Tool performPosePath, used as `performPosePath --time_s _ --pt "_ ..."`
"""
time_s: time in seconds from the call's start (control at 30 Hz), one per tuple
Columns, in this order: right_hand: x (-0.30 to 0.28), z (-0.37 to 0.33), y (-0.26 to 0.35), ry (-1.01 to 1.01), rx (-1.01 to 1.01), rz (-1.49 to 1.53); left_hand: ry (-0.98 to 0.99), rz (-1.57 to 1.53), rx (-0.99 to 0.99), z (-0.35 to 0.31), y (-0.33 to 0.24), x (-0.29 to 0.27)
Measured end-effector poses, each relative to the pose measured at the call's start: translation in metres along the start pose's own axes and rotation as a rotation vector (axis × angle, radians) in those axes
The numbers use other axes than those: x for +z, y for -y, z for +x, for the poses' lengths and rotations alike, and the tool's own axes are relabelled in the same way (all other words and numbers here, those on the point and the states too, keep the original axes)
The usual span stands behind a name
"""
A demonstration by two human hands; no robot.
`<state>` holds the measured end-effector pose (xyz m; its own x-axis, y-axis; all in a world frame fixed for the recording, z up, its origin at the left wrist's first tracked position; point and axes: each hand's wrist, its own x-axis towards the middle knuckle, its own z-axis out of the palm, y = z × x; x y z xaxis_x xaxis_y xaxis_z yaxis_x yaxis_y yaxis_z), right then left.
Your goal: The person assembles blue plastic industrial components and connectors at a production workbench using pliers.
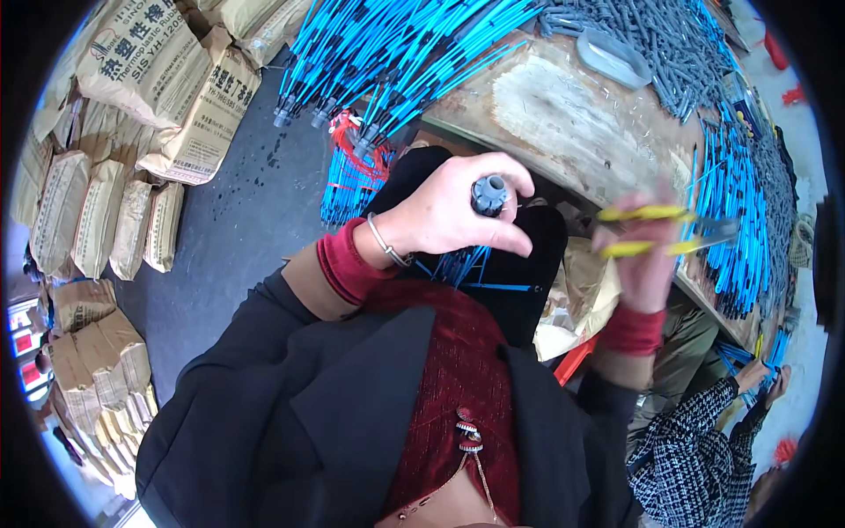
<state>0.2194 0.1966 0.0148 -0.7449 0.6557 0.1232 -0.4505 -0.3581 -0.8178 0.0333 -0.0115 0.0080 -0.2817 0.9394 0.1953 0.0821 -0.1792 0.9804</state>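
With the left hand as the dial's centre and twelve straight ahead of the worker, I saw that left hand (440, 211) curled round a dark grey fitting (489, 195), its round hollow end turned up toward the worker's face. The thumb and forefinger stood apart on the three o'clock side; the fitting sat in the bend of the fingers, and I could not tell how much of it ran down behind the palm. Below, over the lap, hung a clutch of thin blue and dark tubes (458, 264); I could not make out whether they joined the fitting.

Between three and four o'clock the right hand (641, 264) held yellow-handled pliers (647, 213). The handles were spread and the nose pointed to three, but both hand and tool were too blurred for me to read the jaws.

The worn wooden table (563, 106) ran from eleven round to three. A thick sheaf of blue tubes (405, 53) lay at eleven, a heap of grey parts (607, 22) and a clear tray (613, 60) between one and two, and another pile of blue tubes (739, 229) at three. At ten, red wires (352, 132) topped a small blue bundle, and beyond them paper sacks (145, 62) were stacked. Past the right arm, at four, a co-worker's hand (753, 376) was close to more blue tubes.
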Motion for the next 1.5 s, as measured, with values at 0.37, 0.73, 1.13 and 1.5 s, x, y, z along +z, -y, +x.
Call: performPosePath --time_s 0.37,0.73,1.13,1.5 --pt "0.037 -0.029 -0.032 0.426 -0.866 -1.758 -0.033 -0.010 -0.025 0.000 -0.003 -0.002" --pt "0.052 -0.042 -0.022 0.445 -0.873 -1.906 -0.090 0.128 -0.040 0.003 -0.003 0.000" --pt "0.058 -0.045 -0.017 0.416 -0.785 -1.811 -0.059 0.195 0.012 0.007 -0.004 0.007" --pt "0.074 -0.037 0.042 0.722 -0.167 -1.618 0.193 -0.037 -0.115 0.010 -0.009 -0.003"
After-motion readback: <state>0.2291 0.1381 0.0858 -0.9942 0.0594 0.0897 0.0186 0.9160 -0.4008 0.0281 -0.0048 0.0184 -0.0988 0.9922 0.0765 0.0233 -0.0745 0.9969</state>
